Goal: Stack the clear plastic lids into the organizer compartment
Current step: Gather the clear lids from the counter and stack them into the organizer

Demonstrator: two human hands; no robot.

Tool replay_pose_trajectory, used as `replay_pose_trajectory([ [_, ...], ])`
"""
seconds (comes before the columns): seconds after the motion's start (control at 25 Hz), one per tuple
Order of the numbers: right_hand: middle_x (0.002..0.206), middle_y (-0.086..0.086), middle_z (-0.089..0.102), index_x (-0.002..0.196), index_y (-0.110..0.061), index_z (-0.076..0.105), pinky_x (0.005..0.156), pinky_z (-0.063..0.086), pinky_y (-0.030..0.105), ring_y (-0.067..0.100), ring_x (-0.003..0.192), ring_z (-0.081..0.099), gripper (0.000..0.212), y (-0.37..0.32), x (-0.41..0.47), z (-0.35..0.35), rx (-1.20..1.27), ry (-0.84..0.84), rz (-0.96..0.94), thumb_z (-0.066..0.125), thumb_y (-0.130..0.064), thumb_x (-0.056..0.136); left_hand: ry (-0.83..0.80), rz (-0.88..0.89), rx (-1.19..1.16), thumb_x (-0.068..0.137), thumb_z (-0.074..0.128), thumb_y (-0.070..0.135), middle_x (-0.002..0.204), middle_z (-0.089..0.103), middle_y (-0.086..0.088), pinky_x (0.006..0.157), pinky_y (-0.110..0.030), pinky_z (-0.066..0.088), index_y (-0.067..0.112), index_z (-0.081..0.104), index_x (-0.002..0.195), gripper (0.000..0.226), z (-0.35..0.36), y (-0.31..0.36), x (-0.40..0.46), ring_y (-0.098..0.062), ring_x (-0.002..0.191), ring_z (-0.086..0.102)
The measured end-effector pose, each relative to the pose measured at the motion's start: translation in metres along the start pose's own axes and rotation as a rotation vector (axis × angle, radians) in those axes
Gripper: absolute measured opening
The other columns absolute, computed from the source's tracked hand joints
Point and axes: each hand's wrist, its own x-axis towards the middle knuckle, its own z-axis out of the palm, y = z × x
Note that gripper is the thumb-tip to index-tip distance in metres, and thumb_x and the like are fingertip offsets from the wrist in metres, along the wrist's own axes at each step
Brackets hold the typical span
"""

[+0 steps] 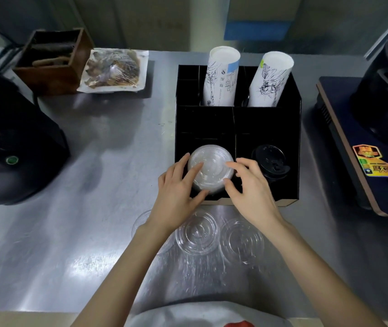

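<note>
Loose clear round plastic lids (197, 233) on the brushed steel table (70, 232), just before the black divided organizer box (292, 114): one at the left is largely hidden beneath the left forearm, count uncertain. Stack of clear plastic lids (210, 168) in the organizer's front-left compartment, near its front edge, black cup lids (269, 161) filling the compartment beside it. Left hand (179, 187) and right hand (252, 187) flank the stack, fingers (194, 169) spread, touching its top and rim, not clenched.
</note>
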Motion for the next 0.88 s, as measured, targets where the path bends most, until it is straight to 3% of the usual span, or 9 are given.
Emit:
replay_pose_trajectory([
  [0.2,0.117,-0.002,0.043,0.119,-0.019,0.049,0.083,0.043,0.025,0.008,0.088,0.049,0.034,0.003,-0.022,-0.003,0.041,0.055,-0.042,0.051,-0.018,0.085,0.056,0.007,-0.086,0.081,0.063,0.020,0.133,0.047,-0.010,0.097,-0.033,0.025,0.016,0.047,0.122,0.044,-0.010,-0.005,-0.028,-0.027,0.120,0.044],
  [0.32,0.104,-0.009,0.046,0.113,-0.021,0.054,0.079,0.042,0.018,0.003,0.089,0.051,0.028,0.005,-0.039,0.002,0.101,0.039,-0.074,0.051,-0.016,0.085,0.072,0.014,-0.123,0.081,0.063,0.016,0.125,0.055,-0.009,0.096,-0.042,0.039,0.015,0.052,0.117,0.038,-0.008,-0.011,-0.048,-0.026,0.113,0.051],
  [0.4,0.101,-0.007,0.051,0.110,-0.020,0.056,0.081,0.045,0.021,0.006,0.088,0.055,0.026,0.007,-0.049,0.010,0.114,-0.026,-0.070,0.051,-0.015,0.085,0.039,0.004,-0.124,0.082,0.061,0.020,0.123,0.056,-0.008,0.094,-0.048,0.043,0.016,0.052,0.117,0.036,-0.003,-0.015,-0.060,-0.025,0.112,0.052],
  [0.56,0.111,0.002,0.055,0.115,-0.017,0.053,0.089,0.044,0.032,0.021,0.096,0.057,0.030,0.015,-0.060,0.027,0.020,-0.176,-0.014,0.052,-0.018,0.085,-0.087,-0.059,-0.078,0.081,0.062,0.031,0.134,0.047,-0.006,0.101,-0.041,0.031,0.018,0.044,0.124,0.049,0.017,-0.028,-0.082,-0.025,0.121,0.044],
  [0.72,0.125,0.002,0.050,0.124,-0.017,0.044,0.102,0.034,0.034,0.019,0.116,0.043,0.045,0.022,-0.065,0.040,-0.078,-0.280,-0.026,0.057,-0.025,0.082,-0.162,-0.077,0.025,0.077,0.060,0.047,0.144,0.033,0.000,0.104,-0.034,0.018,0.021,0.030,0.134,0.069,0.035,-0.037,-0.094,-0.019,0.130,0.028],
  [0.88,0.137,-0.003,0.040,0.131,-0.022,0.035,0.107,0.017,0.027,0.016,0.128,0.030,0.061,0.027,-0.069,0.049,-0.209,-0.355,-0.090,0.061,-0.034,0.077,-0.171,-0.060,0.069,0.072,0.063,0.051,0.145,0.032,-0.003,0.106,-0.038,0.014,0.018,0.027,0.135,0.080,0.042,-0.038,-0.097,-0.021,0.134,0.023],
])
